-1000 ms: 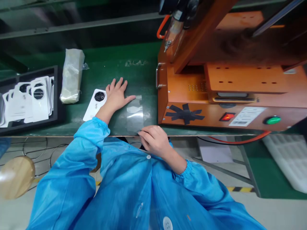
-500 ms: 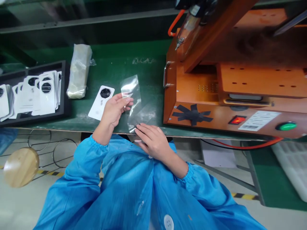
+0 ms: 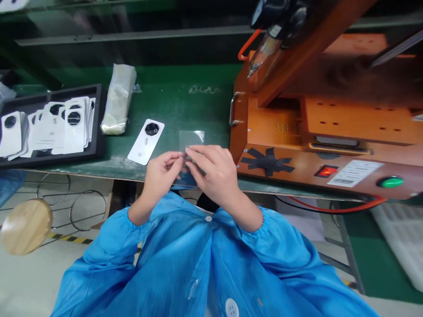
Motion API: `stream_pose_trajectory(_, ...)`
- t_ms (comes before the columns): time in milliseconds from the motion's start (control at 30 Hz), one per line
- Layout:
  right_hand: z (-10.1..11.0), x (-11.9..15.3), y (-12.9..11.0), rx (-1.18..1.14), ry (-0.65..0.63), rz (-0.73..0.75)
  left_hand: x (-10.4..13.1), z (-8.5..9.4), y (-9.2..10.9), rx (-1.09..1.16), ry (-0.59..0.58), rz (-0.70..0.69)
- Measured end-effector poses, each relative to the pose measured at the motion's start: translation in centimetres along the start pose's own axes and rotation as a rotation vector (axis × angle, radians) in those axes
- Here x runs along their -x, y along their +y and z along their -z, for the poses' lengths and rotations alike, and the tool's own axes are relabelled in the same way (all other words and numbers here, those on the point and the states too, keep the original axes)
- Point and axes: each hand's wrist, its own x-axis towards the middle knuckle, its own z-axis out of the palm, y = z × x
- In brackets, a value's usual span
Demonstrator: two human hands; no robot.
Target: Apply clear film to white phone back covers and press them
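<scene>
Over the front edge of the green bench, both hands pinch a clear plastic film (image 3: 192, 137). My left hand (image 3: 162, 172) has thumb and fingers pressed together at the film's left side. Close beside it, almost touching, my right hand (image 3: 214, 172) grips the film between thumb and forefinger. Part of the film is hidden behind the fingers, and its lower part is hard to see. Left of the hands, a white phone back cover (image 3: 145, 143) with a round black camera area lies flat on the bench, slightly tilted.
A black tray (image 3: 101, 149) at the left holds several white covers (image 3: 74, 136). Beside it lies a wrapped pale bundle (image 3: 119, 99). An orange machine (image 3: 243, 132) with a red switch (image 3: 326, 171) and green button (image 3: 390, 182) stands right. A wooden stool (image 3: 27, 226) is below left.
My right hand has moved up from the film's lower edge to meet my left hand. The film is now more upright and squared to me. The white cover lies where it was.
</scene>
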Motion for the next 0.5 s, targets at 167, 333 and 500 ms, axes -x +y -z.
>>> stream_pose_trajectory(167,-0.9,-0.1,-0.8,-0.080,-0.035,-0.020,2.7,1.2,-0.1,-0.342,0.016,-0.237)
stream_pose_trajectory(333,-0.4,-0.1,-1.9,-0.220,-0.137,-0.042,5.4,2.8,0.1,-0.597,0.034,-0.367)
stream_pose_trajectory(500,-1.4,0.0,-2.9,-0.381,-0.222,-0.129,7.4,3.1,-0.4,-0.359,0.108,-0.130)
